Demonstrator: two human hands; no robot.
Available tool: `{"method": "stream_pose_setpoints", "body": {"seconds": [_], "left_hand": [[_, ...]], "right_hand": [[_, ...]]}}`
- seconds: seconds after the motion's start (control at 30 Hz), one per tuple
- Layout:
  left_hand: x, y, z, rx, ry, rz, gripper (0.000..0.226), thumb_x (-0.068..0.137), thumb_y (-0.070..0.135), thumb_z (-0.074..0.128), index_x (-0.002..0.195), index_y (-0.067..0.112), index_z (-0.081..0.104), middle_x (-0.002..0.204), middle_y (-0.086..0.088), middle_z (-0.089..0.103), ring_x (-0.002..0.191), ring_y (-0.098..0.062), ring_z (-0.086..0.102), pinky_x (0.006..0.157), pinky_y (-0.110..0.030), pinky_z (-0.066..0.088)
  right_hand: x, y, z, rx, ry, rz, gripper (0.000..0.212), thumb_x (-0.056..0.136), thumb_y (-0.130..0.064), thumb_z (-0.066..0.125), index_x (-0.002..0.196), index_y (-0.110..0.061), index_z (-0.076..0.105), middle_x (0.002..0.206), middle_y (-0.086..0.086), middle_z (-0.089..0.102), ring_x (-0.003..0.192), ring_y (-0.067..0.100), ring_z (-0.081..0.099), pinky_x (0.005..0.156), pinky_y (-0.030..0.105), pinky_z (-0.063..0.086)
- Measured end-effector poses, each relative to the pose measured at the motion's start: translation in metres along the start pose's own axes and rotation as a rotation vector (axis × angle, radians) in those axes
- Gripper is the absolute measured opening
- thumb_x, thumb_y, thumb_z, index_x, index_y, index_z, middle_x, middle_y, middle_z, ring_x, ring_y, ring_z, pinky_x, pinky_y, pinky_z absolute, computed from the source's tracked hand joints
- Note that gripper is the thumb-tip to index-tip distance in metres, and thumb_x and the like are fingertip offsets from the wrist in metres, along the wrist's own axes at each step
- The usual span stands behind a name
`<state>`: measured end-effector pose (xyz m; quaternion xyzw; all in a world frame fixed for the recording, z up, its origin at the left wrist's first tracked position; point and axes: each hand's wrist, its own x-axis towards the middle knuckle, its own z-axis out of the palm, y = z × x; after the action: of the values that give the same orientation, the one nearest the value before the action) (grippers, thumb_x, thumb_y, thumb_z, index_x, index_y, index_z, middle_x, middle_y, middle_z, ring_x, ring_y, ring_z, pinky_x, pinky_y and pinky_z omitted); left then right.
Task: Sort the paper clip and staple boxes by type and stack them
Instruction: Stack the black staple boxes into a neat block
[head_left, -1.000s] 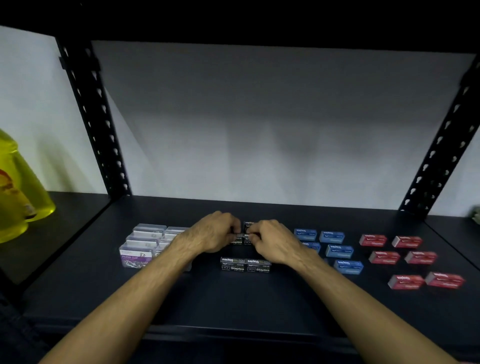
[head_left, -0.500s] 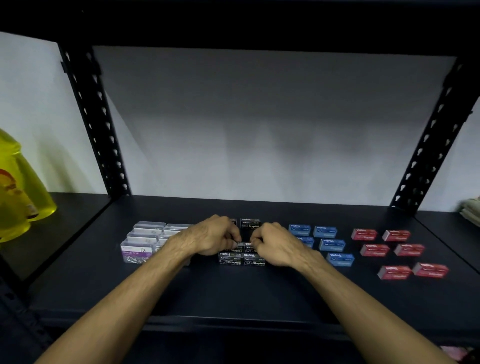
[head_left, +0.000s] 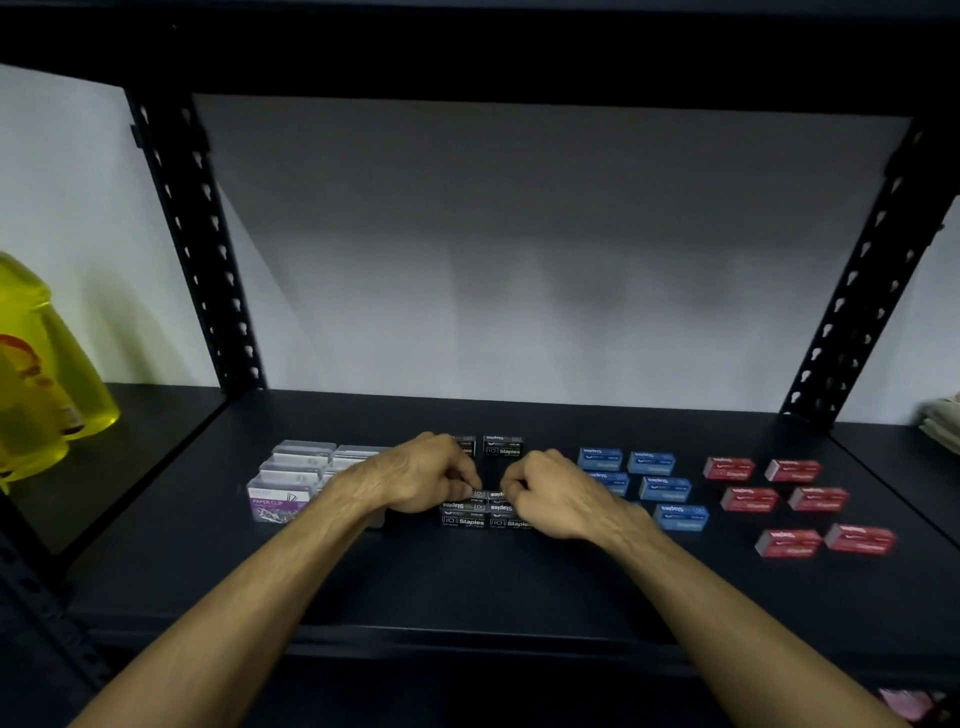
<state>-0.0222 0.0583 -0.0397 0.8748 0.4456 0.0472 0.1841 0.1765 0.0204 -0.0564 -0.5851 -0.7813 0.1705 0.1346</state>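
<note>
On the dark shelf (head_left: 467, 582) my left hand (head_left: 421, 478) and my right hand (head_left: 556, 493) each pinch a black staple box (head_left: 480, 501), set side by side on top of the two front black staple boxes (head_left: 485, 519). Another black staple box (head_left: 503, 447) stands behind them; its neighbour is partly hidden by my left hand. Clear paper clip boxes (head_left: 291, 483) are grouped at the left. Several blue staple boxes (head_left: 665, 488) lie right of my hands, and red staple boxes (head_left: 789, 504) farther right.
A yellow plastic container (head_left: 36, 374) stands on the neighbouring shelf at the far left. Black perforated uprights (head_left: 192, 244) frame the bay on both sides. Folded pale cloth (head_left: 943, 426) sits at the far right edge. The upper shelf hangs low overhead.
Both hands drew two black boxes from the middle row toward me and brought them onto the front pair. The camera shifted a little rightward.
</note>
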Motion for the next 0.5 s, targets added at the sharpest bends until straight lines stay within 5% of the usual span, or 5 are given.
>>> {"method": "stream_pose_setpoints", "body": {"seconds": [0.13, 0.23, 0.37, 0.5], "left_hand": [[-0.0029, 0.0016, 0.0004, -0.032, 0.0, -0.018, 0.021, 0.094, 0.037, 0.059, 0.107, 0.029, 0.074, 0.1, 0.013, 0.073, 0.095, -0.002, 0.065, 0.085, -0.022, 0.05], [-0.0035, 0.0025, 0.0011, -0.005, -0.015, -0.035, 0.03, 0.089, 0.049, 0.062, 0.112, 0.032, 0.071, 0.096, 0.015, 0.069, 0.089, -0.002, 0.062, 0.069, -0.014, 0.044], [-0.0038, 0.0033, 0.0031, 0.006, -0.074, -0.082, 0.045, 0.078, 0.049, 0.075, 0.118, 0.032, 0.066, 0.098, 0.015, 0.066, 0.089, -0.005, 0.061, 0.074, -0.019, 0.045], [-0.003, 0.0035, 0.008, 0.025, -0.056, -0.068, 0.03, 0.08, 0.034, 0.077, 0.109, 0.032, 0.069, 0.091, 0.014, 0.065, 0.085, -0.006, 0.06, 0.068, -0.016, 0.04]], "right_hand": [[-0.0038, -0.0022, 0.0004, 0.017, -0.006, 0.029, 0.03, 0.086, -0.04, 0.047, 0.07, -0.022, 0.064, 0.062, -0.006, 0.062, 0.055, 0.009, 0.057, 0.048, 0.024, 0.038], [-0.005, -0.0027, -0.0001, -0.022, -0.042, 0.041, 0.039, 0.076, -0.053, 0.052, 0.094, -0.025, 0.071, 0.078, -0.007, 0.068, 0.067, 0.008, 0.062, 0.054, 0.025, 0.047], [-0.0052, 0.0001, 0.0019, -0.091, -0.079, 0.006, 0.024, 0.072, -0.044, 0.062, 0.088, -0.028, 0.067, 0.074, -0.008, 0.065, 0.064, 0.007, 0.061, 0.051, 0.025, 0.045], [-0.0052, 0.0012, 0.0043, -0.119, -0.064, 0.004, 0.018, 0.078, -0.034, 0.063, 0.093, -0.027, 0.068, 0.079, -0.008, 0.064, 0.067, 0.008, 0.061, 0.059, 0.031, 0.055]]}}
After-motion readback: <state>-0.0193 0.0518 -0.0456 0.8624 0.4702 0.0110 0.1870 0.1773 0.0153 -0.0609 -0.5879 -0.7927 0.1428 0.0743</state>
